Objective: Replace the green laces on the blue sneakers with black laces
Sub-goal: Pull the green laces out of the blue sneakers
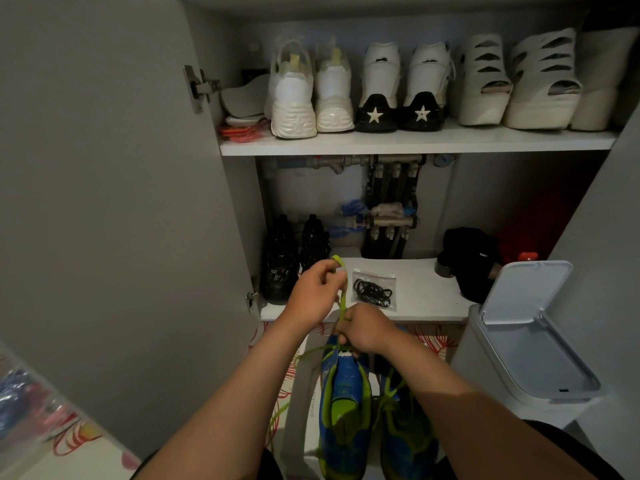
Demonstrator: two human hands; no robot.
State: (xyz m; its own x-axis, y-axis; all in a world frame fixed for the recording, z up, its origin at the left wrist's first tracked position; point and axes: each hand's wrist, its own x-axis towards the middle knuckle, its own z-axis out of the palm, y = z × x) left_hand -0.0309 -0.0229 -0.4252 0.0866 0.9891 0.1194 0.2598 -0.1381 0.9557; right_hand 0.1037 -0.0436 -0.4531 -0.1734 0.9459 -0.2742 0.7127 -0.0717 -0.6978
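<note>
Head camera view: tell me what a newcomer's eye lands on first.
The bright green lace stands out at centre, pinched and held up by the left hand while the right hand grips the far end of a blue sneaker below. Just behind, a clear bag of black laces lies on the lower shelf, and an open-lidded white bin stands at right.
</note>
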